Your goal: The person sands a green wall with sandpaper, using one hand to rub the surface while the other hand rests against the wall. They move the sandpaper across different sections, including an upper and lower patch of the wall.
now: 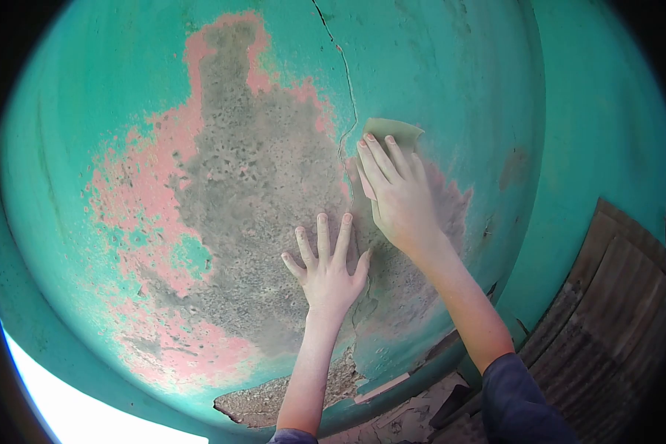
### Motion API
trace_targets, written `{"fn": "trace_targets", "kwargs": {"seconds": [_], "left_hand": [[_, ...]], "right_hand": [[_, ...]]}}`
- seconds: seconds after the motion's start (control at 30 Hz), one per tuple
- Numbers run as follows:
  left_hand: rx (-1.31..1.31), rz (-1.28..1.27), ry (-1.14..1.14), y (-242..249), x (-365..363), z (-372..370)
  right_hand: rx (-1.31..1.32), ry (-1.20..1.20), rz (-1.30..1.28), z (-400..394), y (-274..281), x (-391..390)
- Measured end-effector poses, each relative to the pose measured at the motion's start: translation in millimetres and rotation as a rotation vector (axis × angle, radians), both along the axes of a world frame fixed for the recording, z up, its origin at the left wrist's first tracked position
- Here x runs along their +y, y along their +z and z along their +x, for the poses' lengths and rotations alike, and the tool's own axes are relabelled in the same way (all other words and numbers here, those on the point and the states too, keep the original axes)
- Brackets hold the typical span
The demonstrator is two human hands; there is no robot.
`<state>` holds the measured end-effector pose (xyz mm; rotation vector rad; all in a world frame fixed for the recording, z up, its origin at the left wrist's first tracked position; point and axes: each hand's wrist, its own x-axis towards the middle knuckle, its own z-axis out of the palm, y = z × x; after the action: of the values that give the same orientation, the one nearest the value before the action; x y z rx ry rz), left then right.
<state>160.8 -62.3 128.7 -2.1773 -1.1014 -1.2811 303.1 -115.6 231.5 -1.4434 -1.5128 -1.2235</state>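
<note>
My right hand (401, 194) presses a sheet of sandpaper (394, 129) flat against a green painted wall (436, 66). The sheet's upper edge shows beyond my fingertips, and part of its left side shows too; the rest is hidden under the hand. Lower and to the left, my left hand (328, 275) lies on the wall with its fingers spread and nothing in them. Around both hands is a worn grey patch (255, 170), bordered by pink undercoat (144, 189) where the green paint is gone. Pale dust covers both hands.
A thin crack (348, 81) runs down the wall between my hands. Near the bottom, a broken strip of rough plaster (274, 399) is exposed. Corrugated sheets (607, 311) lean at the lower right, and loose debris (414, 418) lies below.
</note>
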Motion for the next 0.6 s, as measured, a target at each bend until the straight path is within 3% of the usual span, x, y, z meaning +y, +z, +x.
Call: {"fn": "trace_targets", "kwargs": {"seconds": [0.17,0.33,0.53,0.6], "left_hand": [[0.035,-0.009,0.005,-6,5,0],[0.037,0.001,0.009,-5,4,1],[0.030,-0.003,0.005,-5,3,0],[-0.020,0.006,-0.007,-4,1,1]], "right_hand": [[-0.006,-0.022,-0.031,5,-19,-3],[0.000,-0.017,0.035,3,14,1],[0.000,-0.021,-0.022,7,-17,-2],[0.002,-0.013,-0.002,7,-2,-1]]}}
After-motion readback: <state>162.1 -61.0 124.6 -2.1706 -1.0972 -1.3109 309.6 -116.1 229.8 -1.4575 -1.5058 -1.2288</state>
